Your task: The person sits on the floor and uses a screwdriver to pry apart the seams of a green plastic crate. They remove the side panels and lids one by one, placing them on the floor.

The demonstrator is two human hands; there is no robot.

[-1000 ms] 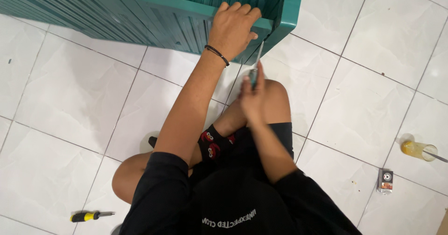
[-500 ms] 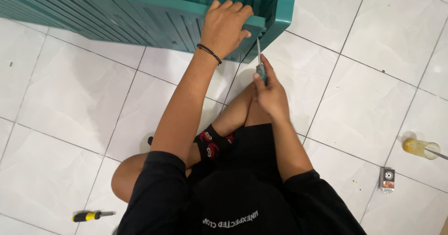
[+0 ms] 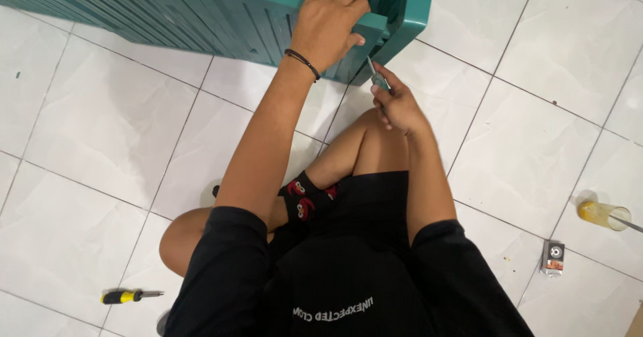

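Teal ribbed plastic crate (image 3: 221, 16) gripped by left hand (image 3: 328, 26), matt. Screwdriver (image 3: 376, 77) in right hand (image 3: 398, 106): bright metal shaft. Floor tiles (image 3: 107, 129) glossy, smooth.

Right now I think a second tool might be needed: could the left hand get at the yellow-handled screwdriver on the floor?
Probably yes, once it lets go. The left hand grips the teal panel; the yellow-handled screwdriver lies on bare tile beside the left knee.

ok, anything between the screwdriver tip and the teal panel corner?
Nothing visible. The right hand holds the screwdriver with its tip right at the teal panel corner, just below the left hand gripping the top edge; the contact point itself is too small to tell.
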